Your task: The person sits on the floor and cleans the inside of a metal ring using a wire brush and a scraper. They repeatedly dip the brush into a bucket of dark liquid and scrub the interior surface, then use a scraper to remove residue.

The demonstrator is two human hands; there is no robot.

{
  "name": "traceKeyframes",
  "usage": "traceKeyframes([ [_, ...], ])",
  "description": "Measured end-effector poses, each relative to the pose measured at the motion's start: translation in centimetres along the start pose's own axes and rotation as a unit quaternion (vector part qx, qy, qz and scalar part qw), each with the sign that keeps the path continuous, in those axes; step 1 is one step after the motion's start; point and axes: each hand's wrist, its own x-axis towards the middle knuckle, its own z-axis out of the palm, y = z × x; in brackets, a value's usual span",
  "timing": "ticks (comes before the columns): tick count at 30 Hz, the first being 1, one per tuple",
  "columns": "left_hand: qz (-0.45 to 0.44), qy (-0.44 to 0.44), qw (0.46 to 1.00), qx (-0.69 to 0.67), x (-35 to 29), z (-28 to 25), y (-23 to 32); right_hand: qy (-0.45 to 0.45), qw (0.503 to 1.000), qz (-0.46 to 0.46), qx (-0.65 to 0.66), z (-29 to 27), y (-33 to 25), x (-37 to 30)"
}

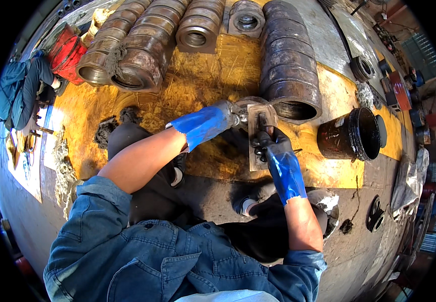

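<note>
My right hand (274, 142), in a blue glove with dark, dirty fingers, is closed round the handle of a flat rectangular trowel (256, 162). The trowel lies tilted across a round metal ring or mould (252, 101), hiding much of it. At the ring's left side is my left hand (224, 116), its blue glove smeared grey. The left fingers are curled near the rim; what they grip is partly hidden and cannot be made out.
Rows of ribbed metal cylinders (289, 55) lie beyond my hands on a yellow-stained sheet (213, 70). A black bucket (341, 135) stands to the right. Dark clumps (108, 130) lie left of my knee. Another person (24, 93) crouches far left beside a red drum (68, 54).
</note>
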Motion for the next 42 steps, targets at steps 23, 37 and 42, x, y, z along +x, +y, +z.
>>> traceKeyframes([
  [23,-0.283,-0.180,0.798,-0.501,-0.1,-1.9,-0.1,-0.118,0.959,0.038,0.256,2.4,4.4,1.7],
  [37,-0.016,-0.137,0.979,-0.151,-4.6,6.3,11.6,0.001,0.986,-0.011,0.165,0.6,1.4,1.3],
  [42,-0.060,-0.081,0.979,-0.178,-4.1,6.2,10.6,-0.006,0.993,-0.016,0.121,1.7,1.3,0.9],
])
